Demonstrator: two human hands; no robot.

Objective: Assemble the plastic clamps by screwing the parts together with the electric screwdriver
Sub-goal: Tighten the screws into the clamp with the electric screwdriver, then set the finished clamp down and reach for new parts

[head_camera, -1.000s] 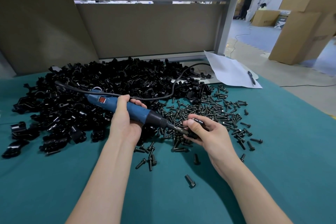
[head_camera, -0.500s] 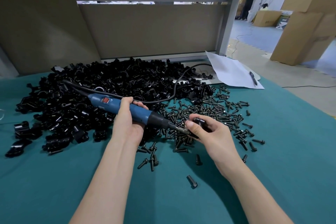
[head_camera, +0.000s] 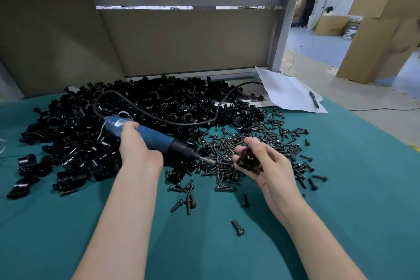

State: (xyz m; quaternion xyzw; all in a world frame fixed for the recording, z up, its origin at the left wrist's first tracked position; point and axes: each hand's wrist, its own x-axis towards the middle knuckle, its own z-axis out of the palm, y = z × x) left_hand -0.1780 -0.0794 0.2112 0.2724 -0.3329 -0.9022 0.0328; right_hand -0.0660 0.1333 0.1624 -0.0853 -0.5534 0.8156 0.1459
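The left hand [head_camera: 139, 144] clamps its fingers round the blue electric screwdriver [head_camera: 159, 137], markings too blurred to read, while the right hand [head_camera: 269, 166] curls its fingers round a black clamp [head_camera: 248, 159] above the teal desk [head_camera: 352, 211]

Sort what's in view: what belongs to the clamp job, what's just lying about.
For the job:
electric screwdriver, gripped by the left hand
clamp piece, held in the right hand
pile of black clamp parts
loose screws

Lying about:
white paper
pen on it
cardboard boxes
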